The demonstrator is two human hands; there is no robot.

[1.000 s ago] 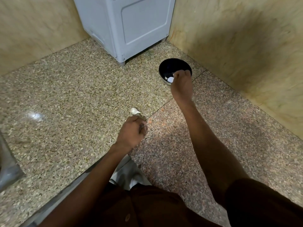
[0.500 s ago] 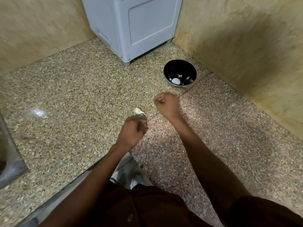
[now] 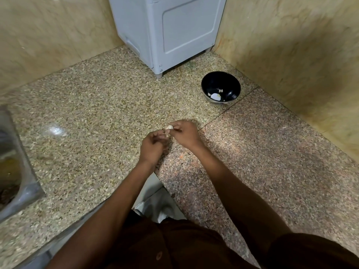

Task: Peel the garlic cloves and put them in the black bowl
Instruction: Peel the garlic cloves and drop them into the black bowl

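Left hand [image 3: 153,146] curled, contents hidden: grip state unclear. Garlic clove [image 3: 169,128] pinched by right hand [image 3: 184,133], above counter [image 3: 97,113]. Black bowl [image 3: 220,87] well apart, rightward, peeled pieces inside. Risk: slippery clove squirting from pinch, skin scraps landing in bowl.

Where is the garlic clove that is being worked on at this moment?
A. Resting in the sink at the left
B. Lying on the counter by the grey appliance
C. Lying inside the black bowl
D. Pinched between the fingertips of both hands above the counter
D: the garlic clove sits between the fingertips of the right hand and the left hand, well short of the black bowl.
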